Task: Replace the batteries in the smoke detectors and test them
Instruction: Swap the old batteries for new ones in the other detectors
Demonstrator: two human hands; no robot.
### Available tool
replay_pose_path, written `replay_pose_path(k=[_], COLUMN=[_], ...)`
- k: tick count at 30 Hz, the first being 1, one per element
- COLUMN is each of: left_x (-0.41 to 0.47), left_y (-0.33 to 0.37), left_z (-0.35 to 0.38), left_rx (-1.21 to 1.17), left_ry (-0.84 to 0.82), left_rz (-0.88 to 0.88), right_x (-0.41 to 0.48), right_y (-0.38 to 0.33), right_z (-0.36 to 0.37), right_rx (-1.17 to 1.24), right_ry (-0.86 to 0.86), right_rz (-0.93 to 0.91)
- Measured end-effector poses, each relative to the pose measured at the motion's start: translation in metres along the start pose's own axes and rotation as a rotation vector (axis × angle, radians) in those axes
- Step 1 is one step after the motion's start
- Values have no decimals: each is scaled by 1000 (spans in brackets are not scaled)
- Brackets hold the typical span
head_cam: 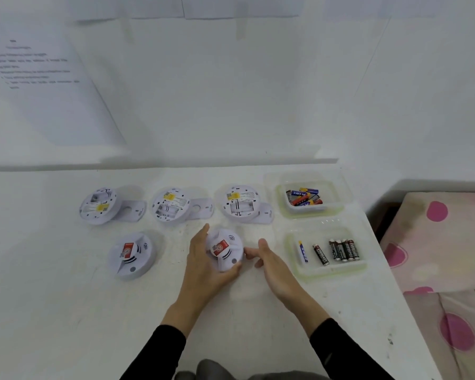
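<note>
A white smoke detector (226, 252) with a red label lies face up on the white table (66, 311). My left hand (203, 267) cups it from the left and below. My right hand (269, 263) is just right of it, fingers apart, fingertips near its edge. A second face-up detector (130, 255) lies to the left. Three detectors lie back side up in the far row (98, 205) (172, 205) (240, 202), battery bays showing, each beside a mounting plate. A near clear tray (327, 267) holds several dark batteries; a far tray (305, 208) holds mixed coloured ones.
A printed sheet (39, 72) hangs on the white wall at the left. The table's right edge runs beside a bed with a pink-dotted cover (436, 242). Dark sleeves cover both forearms.
</note>
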State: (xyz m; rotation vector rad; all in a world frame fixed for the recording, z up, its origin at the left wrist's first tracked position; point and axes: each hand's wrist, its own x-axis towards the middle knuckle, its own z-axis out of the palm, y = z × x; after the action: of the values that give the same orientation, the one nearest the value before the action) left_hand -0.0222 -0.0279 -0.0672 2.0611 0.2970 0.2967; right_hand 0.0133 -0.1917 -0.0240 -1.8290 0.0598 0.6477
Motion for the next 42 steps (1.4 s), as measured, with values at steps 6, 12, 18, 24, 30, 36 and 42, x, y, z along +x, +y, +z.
replay_pose_path(k=[6, 12, 18, 24, 30, 36, 42], left_x=[-8, -4, -8, -4, 30, 99, 103], left_y=[-7, -5, -16, -19, 16, 38, 65], left_z=[-10, -20, -22, -23, -20, 3, 17], left_rx=[8, 110, 23, 19, -263, -654, -810], left_ry=[-98, -248, -175, -204, 2, -130, 11], left_rz=[34, 79, -52, -28, -191, -525, -492], right_x=[5, 8, 13, 7, 31, 69, 43], right_y=[3, 4, 17, 7, -11, -53, -62], right_z=[-6, -4, 3, 0, 0, -14, -24], right_rx=[-39, -38, -53, -63, 11, 2, 285], right_ry=[1, -35, -27, -55, 166, 213, 220], right_rz=[-6, -86, -112, -114, -235, -172, -220])
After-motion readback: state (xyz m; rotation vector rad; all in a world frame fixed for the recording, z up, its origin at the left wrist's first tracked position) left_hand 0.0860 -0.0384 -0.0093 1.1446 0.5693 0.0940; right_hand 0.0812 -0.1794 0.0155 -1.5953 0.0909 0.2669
